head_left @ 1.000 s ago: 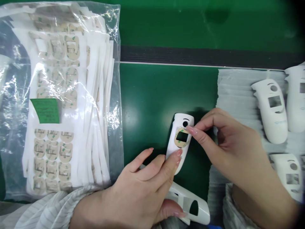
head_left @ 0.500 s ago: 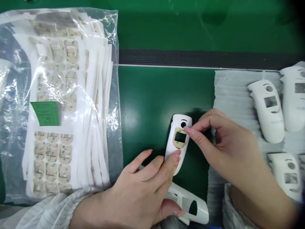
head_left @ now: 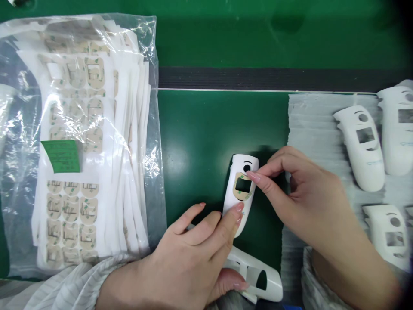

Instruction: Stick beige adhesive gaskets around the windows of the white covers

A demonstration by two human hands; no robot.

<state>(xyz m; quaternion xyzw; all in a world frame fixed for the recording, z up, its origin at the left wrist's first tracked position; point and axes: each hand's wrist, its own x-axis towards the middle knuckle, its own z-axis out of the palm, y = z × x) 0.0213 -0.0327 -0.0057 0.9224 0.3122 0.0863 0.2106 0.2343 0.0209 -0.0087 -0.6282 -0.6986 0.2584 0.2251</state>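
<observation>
A white plastic shell (head_left: pixel 237 206) with a round hole and a rectangular window lies on the green surface, tilted slightly. Around its window sits a beige ring-shaped adhesive sticker (head_left: pixel 239 193) with green print. My right hand (head_left: pixel 300 189) pinches with thumb and index finger at the sticker's upper right edge. My left hand (head_left: pixel 196 254) lies with fingers spread, its foremost fingertips resting on the shell just below the sticker. Beneath that hand, partly hidden, is another white shell piece (head_left: pixel 271 275), with the left thumb by it.
To the left, a clear plastic bag (head_left: pixel 151 172) holds stacked sticker sheets, with a green label (head_left: pixel 63 156) on it. Several white shells, one of them a nearby shell (head_left: pixel 363 159), lie on a pale foam sheet (head_left: pixel 309 116) at right. A black strip (head_left: pixel 226 78) crosses behind.
The view has shifted very slightly. Both hands, the shell and the sticker keep almost the same positions.
</observation>
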